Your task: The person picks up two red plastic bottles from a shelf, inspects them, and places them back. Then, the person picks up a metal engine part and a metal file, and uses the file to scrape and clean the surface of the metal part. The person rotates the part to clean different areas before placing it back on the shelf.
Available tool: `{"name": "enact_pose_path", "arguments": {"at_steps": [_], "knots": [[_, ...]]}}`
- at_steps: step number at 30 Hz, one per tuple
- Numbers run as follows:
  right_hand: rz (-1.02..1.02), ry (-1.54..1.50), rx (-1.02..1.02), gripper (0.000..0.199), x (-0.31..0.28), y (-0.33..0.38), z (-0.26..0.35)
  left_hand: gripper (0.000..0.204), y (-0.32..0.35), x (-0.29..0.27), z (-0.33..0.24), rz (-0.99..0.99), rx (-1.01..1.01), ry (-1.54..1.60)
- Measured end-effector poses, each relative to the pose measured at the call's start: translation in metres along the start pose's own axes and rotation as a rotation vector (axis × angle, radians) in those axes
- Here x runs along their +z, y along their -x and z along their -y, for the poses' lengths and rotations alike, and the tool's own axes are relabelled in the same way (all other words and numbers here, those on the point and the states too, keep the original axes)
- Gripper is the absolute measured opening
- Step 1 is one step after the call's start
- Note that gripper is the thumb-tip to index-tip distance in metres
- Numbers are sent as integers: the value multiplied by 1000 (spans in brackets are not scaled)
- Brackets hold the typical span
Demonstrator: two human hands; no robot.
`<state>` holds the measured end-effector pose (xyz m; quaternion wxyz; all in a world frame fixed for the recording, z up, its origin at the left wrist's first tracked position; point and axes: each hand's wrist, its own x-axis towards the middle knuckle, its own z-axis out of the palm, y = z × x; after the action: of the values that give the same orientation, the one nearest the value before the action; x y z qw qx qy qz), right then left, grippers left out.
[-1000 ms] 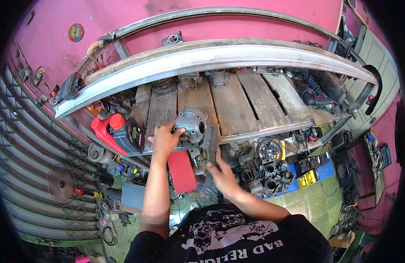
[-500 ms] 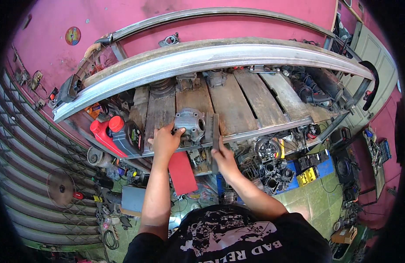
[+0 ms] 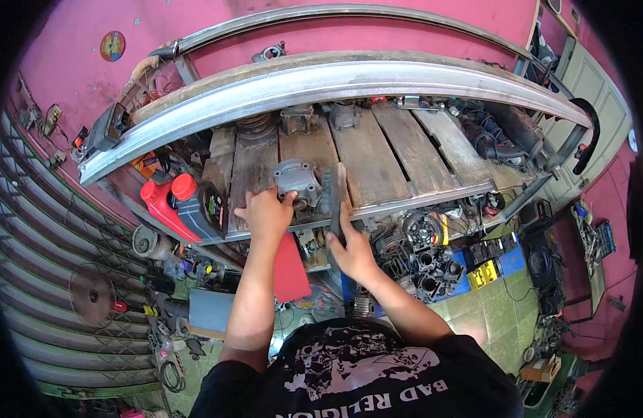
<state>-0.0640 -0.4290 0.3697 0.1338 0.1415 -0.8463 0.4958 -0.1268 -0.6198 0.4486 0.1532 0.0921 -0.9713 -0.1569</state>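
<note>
A grey metal cylinder head (image 3: 298, 177) with bolt holes sits near the front edge of the plank workbench (image 3: 367, 157). My left hand (image 3: 268, 214) grips its near left side, the thumb and fingers closed on the metal. In my right hand (image 3: 352, 252) is a long, narrow wire brush (image 3: 341, 187), held upright by its lower end. The brush's bristle side faces the right side of the cylinder head, very close to it; whether they touch I cannot tell.
Red-capped oil bottles (image 3: 195, 202) stand at the bench's left end. More metal parts (image 3: 346, 115) line its back, below a metal rail (image 3: 321, 75). Power tools (image 3: 499, 146) lie at the right. Below are engine parts (image 3: 429, 272) and a red panel (image 3: 291, 268).
The cylinder head has tipped and turned a little under my left hand. My right hand has shifted slightly left and its grip on the brush has changed. The whole view has moved slightly.
</note>
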Motion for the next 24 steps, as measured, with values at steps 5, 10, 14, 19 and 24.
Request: {"name": "enact_pose_path", "arguments": {"at_steps": [5, 10, 14, 19, 24], "knots": [[14, -71, -18, 83, -17, 7, 25, 44, -3, 5, 1, 12, 16, 0], [175, -242, 131, 71, -35, -93, 17, 44, -2, 4, 2, -21, 45, -46], [155, -174, 115, 72, -29, -98, -1, 45, -2, 3, -2, -12, 40, -27], [113, 4, 74, 75, -36, -19, -1, 45, -1, 3, 3, -20, 43, -31], [95, 28, -64, 74, -39, -42, 12, 45, -4, 2, 5, 36, 28, -18]]}}
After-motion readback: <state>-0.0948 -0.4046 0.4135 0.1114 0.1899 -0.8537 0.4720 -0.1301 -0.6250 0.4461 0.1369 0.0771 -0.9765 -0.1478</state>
